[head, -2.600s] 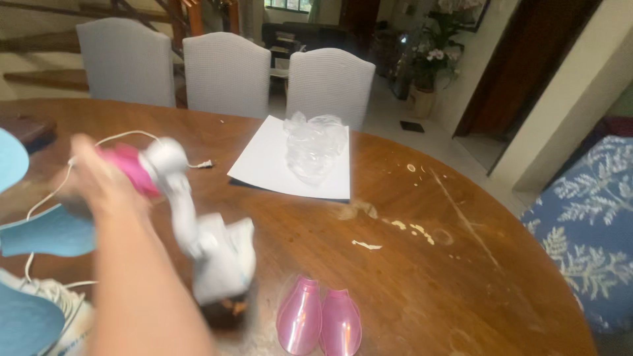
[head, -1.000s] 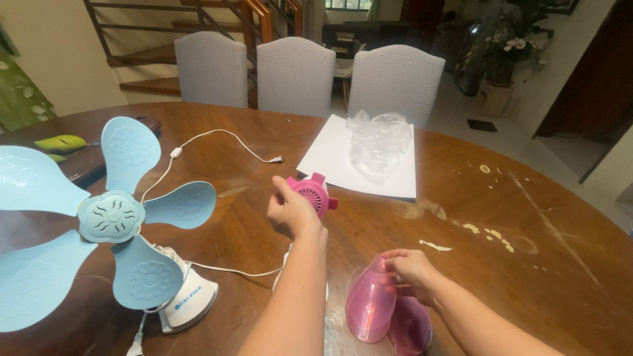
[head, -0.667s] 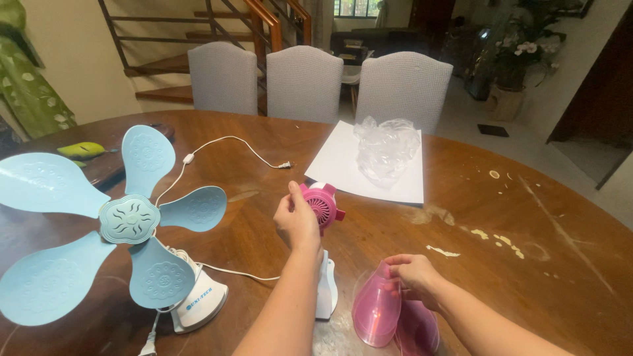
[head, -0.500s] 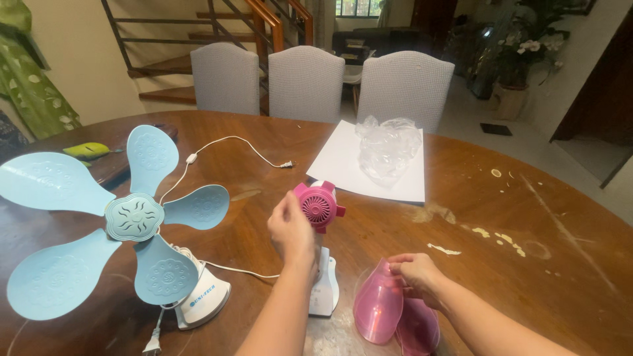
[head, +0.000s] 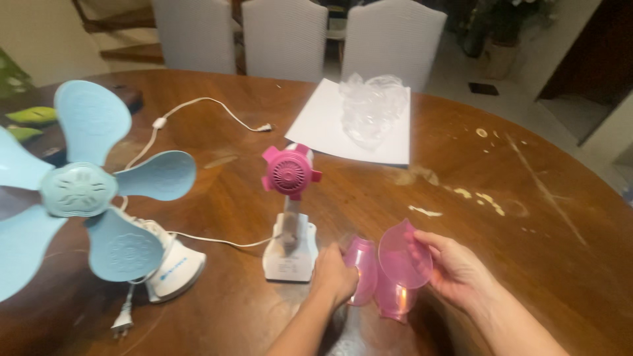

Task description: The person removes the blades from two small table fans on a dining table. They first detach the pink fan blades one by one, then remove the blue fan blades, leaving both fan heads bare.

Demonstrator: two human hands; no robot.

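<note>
Both hands are on a translucent pink plastic fan blade piece (head: 390, 270) with rounded petals, held low over the near edge of the round brown wooden table (head: 527, 217). The left hand (head: 335, 275) curls around the left petal, fingers closed on its edge, while the right hand (head: 455, 270) cups the right petal from behind with fingers partly spread and the thumb along the rim. Whether the lowest petal rests on the table or hangs just above it is hard to tell from this angle. Just beside the left hand stands a small desk fan with a white base and a pink motor head (head: 291, 211), upright and bladeless, its head facing the camera. To the left stands a larger fan with light blue blades and a white base (head: 92, 198), its white cord (head: 198, 112) trailing across the table. Farther back lies a white sheet of paper (head: 336, 125) with a crumpled clear plastic wrapper (head: 372, 105) on it. White upholstered chairs (head: 283, 36) stand along the far side.
</note>
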